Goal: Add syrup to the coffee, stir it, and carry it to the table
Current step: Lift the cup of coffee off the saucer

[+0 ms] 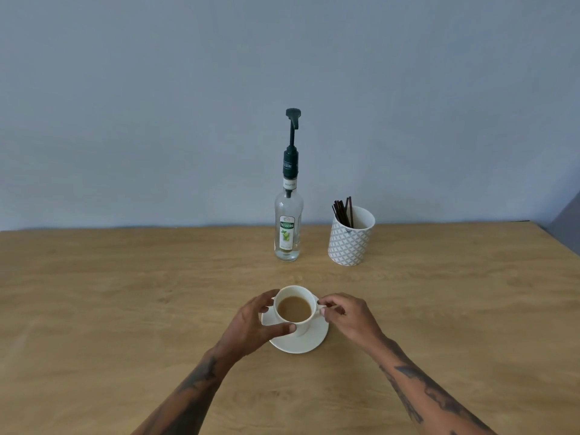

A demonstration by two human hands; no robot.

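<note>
Wall: a plain blue-grey wall [157,105] is seen behind the table.
Table: a wooden table [110,293] fills the lower half of the view.
Cup: a white cup [298,321] is placed on a white saucer [298,343], in the near middle of the table; it is filled with light brown coffee [294,308].
Left hand: the left hand [251,324] is curved around the left side of the cup, half open; the thumb is touching the cup wall near the front, and the fingers [266,298] are seen at the far left side of the rim.
Right hand: the right hand [348,315] is closed in a pinch on the cup handle [321,307].
Bottle: a clear syrup bottle [288,227] with a dark green pump [292,120] is standing upright behind the cup, well apart from it.
Holder: a patterned white holder [350,240] is standing just right of the bottle; dark stir sticks [343,211] are leaning inside it.
</note>
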